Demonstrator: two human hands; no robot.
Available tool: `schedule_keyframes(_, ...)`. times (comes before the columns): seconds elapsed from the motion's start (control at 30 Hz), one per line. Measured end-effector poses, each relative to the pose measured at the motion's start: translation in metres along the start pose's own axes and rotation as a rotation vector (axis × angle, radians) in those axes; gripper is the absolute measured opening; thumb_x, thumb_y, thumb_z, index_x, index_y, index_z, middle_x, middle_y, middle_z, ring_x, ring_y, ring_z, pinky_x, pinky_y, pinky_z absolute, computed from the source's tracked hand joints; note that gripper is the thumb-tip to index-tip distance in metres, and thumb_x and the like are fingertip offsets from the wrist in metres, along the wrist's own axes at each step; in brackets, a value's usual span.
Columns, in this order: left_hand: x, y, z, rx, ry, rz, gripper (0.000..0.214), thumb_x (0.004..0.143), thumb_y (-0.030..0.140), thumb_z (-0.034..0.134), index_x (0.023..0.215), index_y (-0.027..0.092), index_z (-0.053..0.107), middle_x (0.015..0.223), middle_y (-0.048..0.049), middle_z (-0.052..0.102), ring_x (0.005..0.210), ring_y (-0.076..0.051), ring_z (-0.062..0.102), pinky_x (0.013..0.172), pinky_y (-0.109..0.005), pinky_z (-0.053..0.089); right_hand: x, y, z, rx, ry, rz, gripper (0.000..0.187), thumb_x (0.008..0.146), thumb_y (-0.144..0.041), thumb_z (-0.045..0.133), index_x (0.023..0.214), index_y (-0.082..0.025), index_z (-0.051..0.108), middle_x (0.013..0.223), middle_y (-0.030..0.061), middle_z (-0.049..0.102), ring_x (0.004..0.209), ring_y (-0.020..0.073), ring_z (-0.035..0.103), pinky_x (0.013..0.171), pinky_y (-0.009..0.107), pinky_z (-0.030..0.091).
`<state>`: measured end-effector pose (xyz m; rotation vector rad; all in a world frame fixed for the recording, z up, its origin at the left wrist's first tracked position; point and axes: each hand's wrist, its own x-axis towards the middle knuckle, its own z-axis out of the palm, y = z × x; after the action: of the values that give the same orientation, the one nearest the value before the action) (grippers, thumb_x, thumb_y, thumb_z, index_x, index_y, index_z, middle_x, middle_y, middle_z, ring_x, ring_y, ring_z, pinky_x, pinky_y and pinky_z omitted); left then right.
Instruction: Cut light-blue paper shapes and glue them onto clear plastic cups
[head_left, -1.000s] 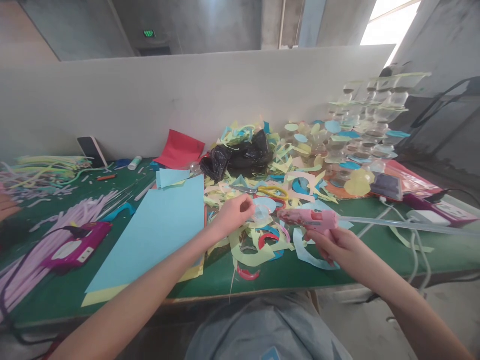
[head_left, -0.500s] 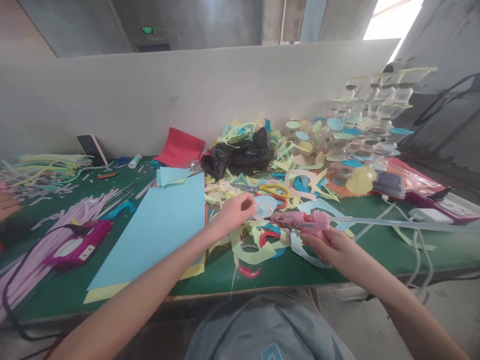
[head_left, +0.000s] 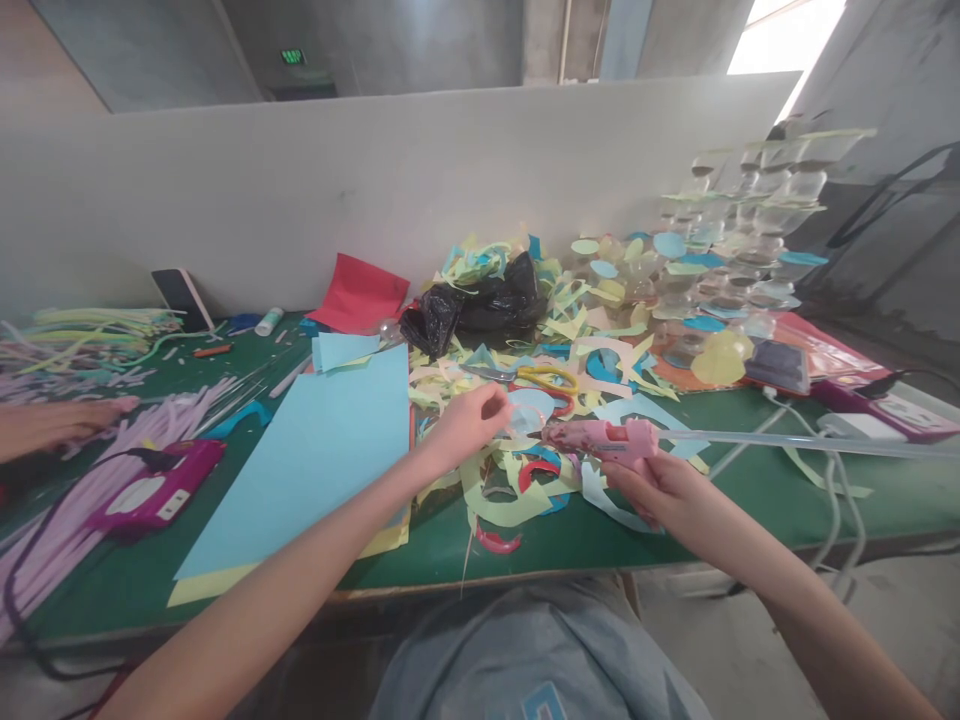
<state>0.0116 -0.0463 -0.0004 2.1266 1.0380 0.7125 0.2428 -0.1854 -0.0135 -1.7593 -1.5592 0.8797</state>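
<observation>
My right hand grips a pink glue gun with a long clear glue stick trailing to the right. Its nozzle points left at a small clear plastic piece that my left hand pinches above the green table. Under both hands lies a heap of yellow, blue and red paper scraps.
A large light blue sheet lies to the left. Scissors, a black bag and stacked clear cups with paper discs stand behind. A magenta glue gun, pink strips, another person's hand at far left. A power strip and cables at right.
The glue gun nozzle has moved left, closer to the clear piece in my left hand. The other person's hand has reached further in at the left.
</observation>
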Motion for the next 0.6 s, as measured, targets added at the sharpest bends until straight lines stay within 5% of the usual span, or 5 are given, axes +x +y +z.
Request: schedule_keyframes(0.6,0.001,0.0,-0.002,0.019,0.011,-0.012,0.026,0.094,0.039,0.039,0.078,0.021,0.051,0.069,0.0027,0.057,0.06,-0.013,0.047,0.059,-0.026,0.035,-0.001,0.01,-0.017,0.03,0.058,0.072,0.057,0.08,-0.072,0.052,0.054,-0.022,0.041,0.051,-0.0031,0.042,0.051,0.0126,0.042,0.048,0.026,0.037)
